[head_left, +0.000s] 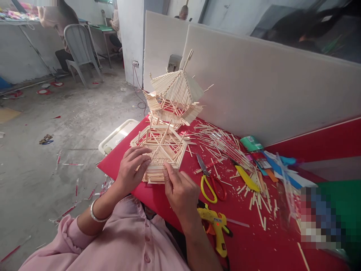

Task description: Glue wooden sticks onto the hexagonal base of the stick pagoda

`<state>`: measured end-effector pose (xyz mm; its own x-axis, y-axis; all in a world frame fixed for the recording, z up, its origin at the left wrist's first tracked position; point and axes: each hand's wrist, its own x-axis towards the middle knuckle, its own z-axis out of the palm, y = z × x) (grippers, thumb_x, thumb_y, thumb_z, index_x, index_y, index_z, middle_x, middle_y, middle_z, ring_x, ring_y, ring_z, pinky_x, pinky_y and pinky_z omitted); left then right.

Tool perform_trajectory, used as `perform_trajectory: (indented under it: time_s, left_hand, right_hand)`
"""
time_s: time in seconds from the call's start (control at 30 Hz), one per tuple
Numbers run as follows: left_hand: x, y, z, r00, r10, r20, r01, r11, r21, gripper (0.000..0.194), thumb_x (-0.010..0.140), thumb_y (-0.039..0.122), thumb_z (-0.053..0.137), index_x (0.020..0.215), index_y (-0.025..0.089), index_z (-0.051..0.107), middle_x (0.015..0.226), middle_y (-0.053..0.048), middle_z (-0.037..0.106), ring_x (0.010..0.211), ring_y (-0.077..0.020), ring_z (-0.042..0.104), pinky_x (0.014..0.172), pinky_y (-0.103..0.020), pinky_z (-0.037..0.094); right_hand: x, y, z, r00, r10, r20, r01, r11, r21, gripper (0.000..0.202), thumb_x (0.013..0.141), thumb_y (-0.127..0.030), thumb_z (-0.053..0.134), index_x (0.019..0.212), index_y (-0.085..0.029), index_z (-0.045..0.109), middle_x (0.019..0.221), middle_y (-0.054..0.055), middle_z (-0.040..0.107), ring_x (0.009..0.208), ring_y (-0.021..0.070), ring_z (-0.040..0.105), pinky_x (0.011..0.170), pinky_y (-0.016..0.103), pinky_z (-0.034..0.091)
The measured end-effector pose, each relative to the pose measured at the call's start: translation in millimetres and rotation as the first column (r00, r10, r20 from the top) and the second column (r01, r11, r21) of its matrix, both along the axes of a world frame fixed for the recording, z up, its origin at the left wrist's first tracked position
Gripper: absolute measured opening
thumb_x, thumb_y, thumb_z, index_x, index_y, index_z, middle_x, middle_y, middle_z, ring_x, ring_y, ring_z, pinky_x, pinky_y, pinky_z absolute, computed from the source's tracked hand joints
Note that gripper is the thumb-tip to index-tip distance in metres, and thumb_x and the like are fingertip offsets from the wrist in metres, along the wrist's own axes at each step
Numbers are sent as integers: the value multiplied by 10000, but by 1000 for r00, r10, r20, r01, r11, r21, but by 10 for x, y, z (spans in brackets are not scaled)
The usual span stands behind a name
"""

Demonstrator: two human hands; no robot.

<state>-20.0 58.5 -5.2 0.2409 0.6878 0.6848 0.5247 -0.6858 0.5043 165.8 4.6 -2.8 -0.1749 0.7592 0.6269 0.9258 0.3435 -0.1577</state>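
Stick frame point(159, 150), a flat hexagon of thin wooden sticks, lay at the near edge of the red table point(254, 241), just before a taller stick tower point(175, 98). It was steadied by the left hand point(131, 167), fingers spread on its rim, while the right hand point(180, 190) seemingly pinched its front edge. It was judged light, stiff and brittle, best held by the thicker outer rim. Scissors point(211, 184) and a glue gun point(217, 226) lay nearby.
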Motion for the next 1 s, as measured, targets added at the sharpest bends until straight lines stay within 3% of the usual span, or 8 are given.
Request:
perform_trajectory:
  time_s: [1.0]
  left_hand:
    - [9, -16, 24, 1000, 7, -2, -7, 1000, -27, 201, 977, 205, 458, 889, 205, 639, 1095, -82, 712, 1030, -219, 614, 914, -418, 507]
  right_hand:
    - [24, 23, 2, 1000, 6, 18, -6, 1000, -4, 275, 959, -179, 535, 1192, -155, 679, 720, 37, 722, 640, 141, 607, 619, 277, 380]
